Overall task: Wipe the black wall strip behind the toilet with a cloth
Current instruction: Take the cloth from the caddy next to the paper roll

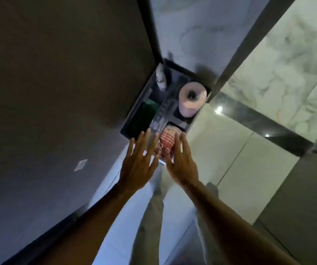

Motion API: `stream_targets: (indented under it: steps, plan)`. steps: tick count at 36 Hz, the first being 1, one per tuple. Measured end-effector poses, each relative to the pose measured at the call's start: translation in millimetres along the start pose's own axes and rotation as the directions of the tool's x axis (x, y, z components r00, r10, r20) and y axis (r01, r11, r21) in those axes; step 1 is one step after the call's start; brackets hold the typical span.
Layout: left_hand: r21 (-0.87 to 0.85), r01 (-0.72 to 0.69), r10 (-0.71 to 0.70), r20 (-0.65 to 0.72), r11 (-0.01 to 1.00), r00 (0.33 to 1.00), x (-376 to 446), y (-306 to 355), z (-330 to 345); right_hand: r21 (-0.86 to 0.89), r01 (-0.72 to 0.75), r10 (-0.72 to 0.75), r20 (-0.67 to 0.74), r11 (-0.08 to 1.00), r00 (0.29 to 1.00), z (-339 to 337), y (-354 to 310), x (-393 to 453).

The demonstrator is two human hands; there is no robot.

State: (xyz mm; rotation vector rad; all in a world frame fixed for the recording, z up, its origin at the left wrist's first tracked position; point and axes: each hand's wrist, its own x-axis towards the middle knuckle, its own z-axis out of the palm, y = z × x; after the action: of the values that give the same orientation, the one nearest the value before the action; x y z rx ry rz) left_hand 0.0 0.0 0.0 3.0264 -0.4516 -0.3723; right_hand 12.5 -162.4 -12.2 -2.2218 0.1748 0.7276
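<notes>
A red-and-white striped cloth (pixel 166 144) lies rolled in the near end of a dark wall niche (pixel 134 119). My left hand (pixel 140 161) and my right hand (pixel 180 161) reach up toward it with fingers spread, one on each side of the cloth, the fingertips close to it. Neither hand grips anything. A glossy black strip (pixel 264 129) runs across the marble wall to the right of the niche.
A pink toilet-paper roll (pixel 191 98) stands in the niche beyond the cloth, and a clear bottle (pixel 160 77) stands at the far left of it. A dark panel (pixel 58 73) fills the left. White marble tiles (pixel 287 64) cover the right wall.
</notes>
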Motion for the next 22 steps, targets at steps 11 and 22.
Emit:
stream_targets:
  steps: [11,22]
  plan:
    - [0.024,-0.133,0.135,-0.172,0.991,0.976,138.4,-38.3,135.8,0.120,-0.213,0.229,-0.147,0.970,0.962,155.2,54.0,144.4]
    - [0.167,-0.113,0.164,-0.338,0.979,0.927,173.5,-43.1,171.1,0.158,-0.289,0.323,-0.282,0.944,0.903,158.4,59.1,166.0]
